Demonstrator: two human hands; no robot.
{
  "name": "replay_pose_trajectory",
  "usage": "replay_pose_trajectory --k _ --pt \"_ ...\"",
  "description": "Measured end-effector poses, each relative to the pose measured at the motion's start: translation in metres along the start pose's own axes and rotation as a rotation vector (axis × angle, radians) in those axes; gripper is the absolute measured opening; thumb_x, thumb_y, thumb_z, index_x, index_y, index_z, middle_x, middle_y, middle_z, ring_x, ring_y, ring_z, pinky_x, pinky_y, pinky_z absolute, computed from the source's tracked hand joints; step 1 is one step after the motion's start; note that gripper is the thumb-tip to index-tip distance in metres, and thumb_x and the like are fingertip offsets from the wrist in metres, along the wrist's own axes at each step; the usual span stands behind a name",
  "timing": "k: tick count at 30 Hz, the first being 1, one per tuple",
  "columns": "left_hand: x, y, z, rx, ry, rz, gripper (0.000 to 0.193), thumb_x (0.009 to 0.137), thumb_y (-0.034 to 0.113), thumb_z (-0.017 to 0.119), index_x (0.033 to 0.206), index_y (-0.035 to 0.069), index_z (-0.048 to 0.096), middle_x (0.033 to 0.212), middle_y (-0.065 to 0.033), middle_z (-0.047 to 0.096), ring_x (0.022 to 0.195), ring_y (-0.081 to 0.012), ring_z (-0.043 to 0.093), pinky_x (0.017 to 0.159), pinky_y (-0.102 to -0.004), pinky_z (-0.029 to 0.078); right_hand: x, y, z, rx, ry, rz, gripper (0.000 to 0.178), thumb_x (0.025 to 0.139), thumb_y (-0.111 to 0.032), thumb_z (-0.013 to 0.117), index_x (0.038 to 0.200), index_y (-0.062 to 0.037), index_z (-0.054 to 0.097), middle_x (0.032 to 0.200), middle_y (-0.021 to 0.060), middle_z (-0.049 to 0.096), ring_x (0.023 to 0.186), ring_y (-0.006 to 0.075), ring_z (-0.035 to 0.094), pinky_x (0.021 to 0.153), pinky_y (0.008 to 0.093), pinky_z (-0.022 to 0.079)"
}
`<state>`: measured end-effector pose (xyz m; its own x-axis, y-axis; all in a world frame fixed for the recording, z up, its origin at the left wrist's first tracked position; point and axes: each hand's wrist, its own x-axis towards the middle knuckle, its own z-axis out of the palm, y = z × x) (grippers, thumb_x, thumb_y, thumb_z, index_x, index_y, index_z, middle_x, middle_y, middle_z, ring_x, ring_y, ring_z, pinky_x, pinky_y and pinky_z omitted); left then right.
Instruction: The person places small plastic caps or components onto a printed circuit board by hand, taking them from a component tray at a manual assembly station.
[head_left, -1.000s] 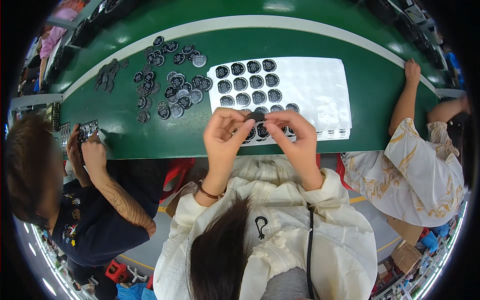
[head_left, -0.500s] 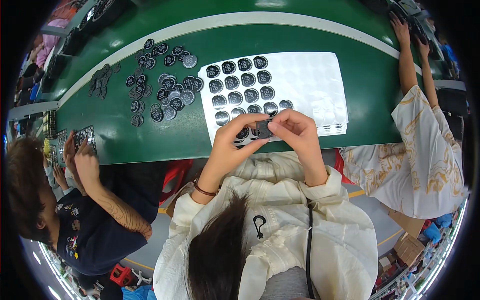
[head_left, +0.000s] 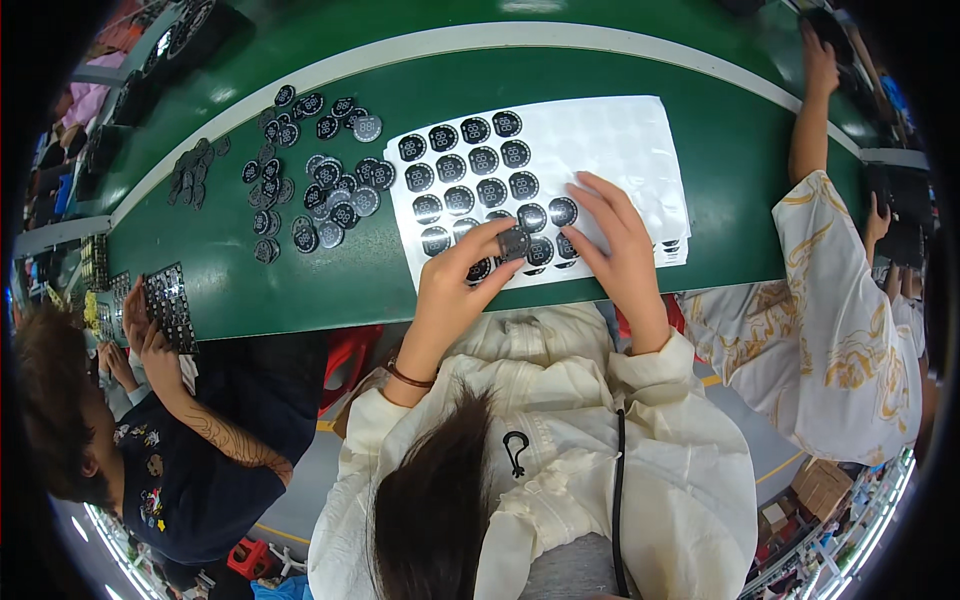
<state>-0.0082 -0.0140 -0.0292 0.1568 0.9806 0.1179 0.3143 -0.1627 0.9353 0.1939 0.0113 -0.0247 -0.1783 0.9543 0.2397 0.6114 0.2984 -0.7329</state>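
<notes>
The left hand (head_left: 455,284) pinches a dark round disc (head_left: 514,243) near its edge above the white sticker sheet (head_left: 630,150), likely to leave its middle uncovered; the right hand (head_left: 622,240), fingers parted, seemingly free, hovers beside a round black sticker (head_left: 562,211).

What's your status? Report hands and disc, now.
Left grip pinching dark round disc. Right grip open over white backing sheet. Both partly cover some round black stickers.

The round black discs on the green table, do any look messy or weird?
A bit messy, yes: the loose round black discs lie scattered and overlapping left of the white sheet, while those on it sit in mostly neat rows. I can't see any clearly damaged.
</notes>
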Motion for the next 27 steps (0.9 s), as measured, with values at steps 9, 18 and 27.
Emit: replay_pose_trajectory --k 9,18,27 --pt "0.002 -0.005 0.001 -0.031 0.017 -0.001 0.04 0.075 0.005 0.071 0.113 0.005 0.058 0.088 -0.0098 0.069 0.08 -0.0158 0.067 0.068 -0.0244 0.049 -0.002 0.01 0.003 -0.042 -0.014 -0.045 0.039 0.074 -0.003 0.068 0.112 -0.0049 0.06 0.118 0.0103 0.057 0.106 0.0286 0.056 0.089 0.0334 0.044" --pt "0.0 -0.004 0.002 -0.013 0.02 -0.017 0.039 0.075 0.006 0.071 0.112 0.006 0.058 0.088 -0.0095 0.069 0.078 -0.0156 0.067 0.067 -0.0244 0.048 -0.005 0.012 0.002 -0.087 0.039 -0.1 0.035 0.072 -0.003 0.069 0.107 -0.0049 0.062 0.115 0.0106 0.059 0.105 0.0284 0.056 0.088 0.0343 0.044" --pt "0.001 -0.006 0.001 -0.022 0.019 -0.009 0.039 0.076 0.006 0.07 0.113 0.005 0.058 0.087 -0.0094 0.07 0.077 -0.0158 0.067 0.065 -0.0244 0.048 -0.003 0.009 0.005 -0.045 0.045 -0.056 0.029 0.072 -0.002 0.069 0.1 -0.0047 0.062 0.11 0.0116 0.059 0.104 0.0286 0.056 0.087 0.0346 0.044"
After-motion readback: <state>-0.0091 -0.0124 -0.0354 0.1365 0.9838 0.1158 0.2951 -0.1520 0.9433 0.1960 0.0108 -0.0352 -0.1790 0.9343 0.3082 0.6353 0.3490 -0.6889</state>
